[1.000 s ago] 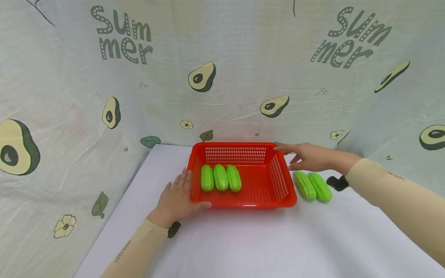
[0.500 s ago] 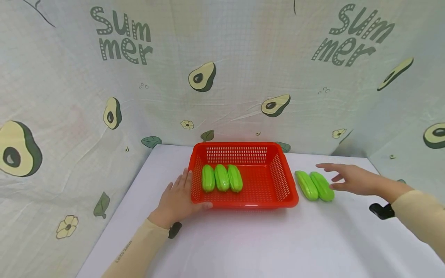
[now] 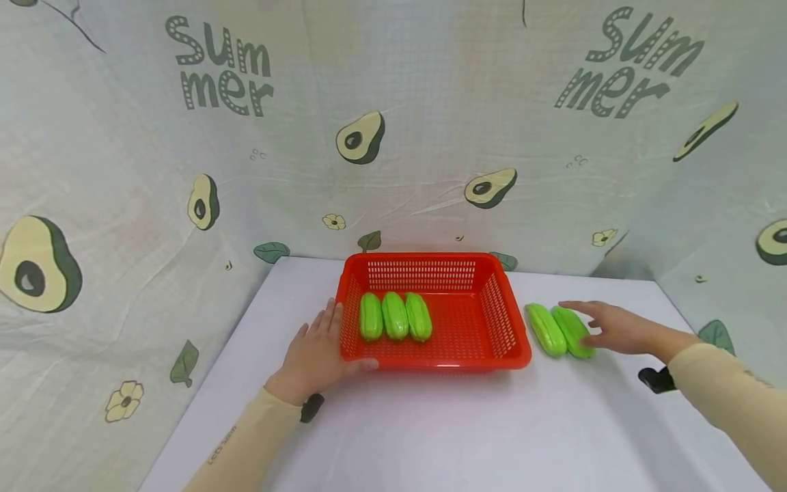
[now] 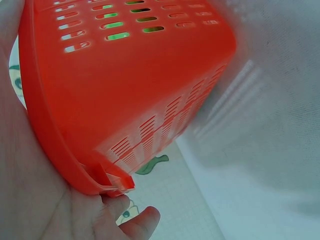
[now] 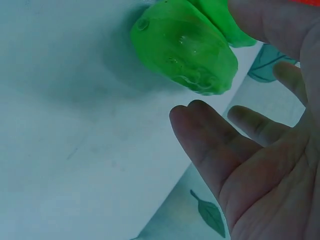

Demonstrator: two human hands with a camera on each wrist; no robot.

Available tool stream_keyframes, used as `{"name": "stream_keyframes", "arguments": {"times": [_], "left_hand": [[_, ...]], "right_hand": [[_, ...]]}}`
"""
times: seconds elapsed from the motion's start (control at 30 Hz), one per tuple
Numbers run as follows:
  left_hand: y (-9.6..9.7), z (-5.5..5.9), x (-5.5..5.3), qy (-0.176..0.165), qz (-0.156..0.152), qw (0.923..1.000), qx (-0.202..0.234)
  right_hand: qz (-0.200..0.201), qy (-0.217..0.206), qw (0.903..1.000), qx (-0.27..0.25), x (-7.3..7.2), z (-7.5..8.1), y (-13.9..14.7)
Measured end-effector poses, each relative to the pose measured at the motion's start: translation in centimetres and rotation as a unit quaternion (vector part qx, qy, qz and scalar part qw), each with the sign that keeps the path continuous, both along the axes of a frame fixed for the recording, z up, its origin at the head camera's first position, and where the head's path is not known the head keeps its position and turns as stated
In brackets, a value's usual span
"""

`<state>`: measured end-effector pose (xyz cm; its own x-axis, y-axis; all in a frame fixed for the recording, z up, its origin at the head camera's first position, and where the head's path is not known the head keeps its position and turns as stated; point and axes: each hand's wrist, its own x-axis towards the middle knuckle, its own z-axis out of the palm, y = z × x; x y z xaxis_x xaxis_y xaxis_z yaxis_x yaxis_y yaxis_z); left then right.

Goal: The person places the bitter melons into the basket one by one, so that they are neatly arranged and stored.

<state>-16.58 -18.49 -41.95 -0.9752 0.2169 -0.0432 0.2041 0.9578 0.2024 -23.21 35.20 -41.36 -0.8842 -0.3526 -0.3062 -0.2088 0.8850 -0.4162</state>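
My left hand [image 3: 312,362] lies along the near left corner of a red plastic basket [image 3: 439,365], fingers straight on its left side and thumb over the front rim. The left wrist view shows the palm against the curved rim [image 4: 42,115]. Inside the basket, three glossy green cucumber-like vegetables [image 3: 395,316] stand side by side at the left. Two more lie on the table to its right: the nearer to the basket [image 3: 546,331] and the outer one [image 3: 568,326]. Over the outer one hovers my right hand [image 3: 621,329], thumb and fingers spread, holding nothing.
The basket's right half shows bare red mesh floor [image 3: 455,321]. A white cloth covers the table [image 3: 430,430]. Behind and at both sides hangs a pale curtain [image 3: 424,137] printed with avocados, leaves and lettering.
My right hand has moved from the basket's right rim out to the right, then down and slightly left over the outer green vegetable. The left hand has stayed on the basket.
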Motion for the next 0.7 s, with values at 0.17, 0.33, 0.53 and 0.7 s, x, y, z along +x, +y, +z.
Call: {"name": "stream_keyframes", "arguments": {"times": [0.17, 0.33, 0.53, 0.7], "left_hand": [[0.1, 0.1, 0.1, -0.004, 0.003, 1.0, -0.001], [0.2, 0.2, 0.2, -0.002, 0.003, 1.0, 0.001], [0.0, 0.0, 0.1, 0.0, 0.003, 1.0, 0.0], [0.1, 0.2, 0.1, 0.001, 0.004, 1.0, 0.004]], "right_hand": [[-0.004, -0.009, 0.9999, 0.005, -0.3, -1.0, -0.1], [-0.005, -0.009, 0.9996, 0.025, -0.7, -1.5, -0.2], [-0.003, -0.017, 0.9994, 0.031, -1.1, -2.0, 0.0], [-0.004, -0.029, 0.9991, 0.029, -1.1, -1.9, 0.1]]}}
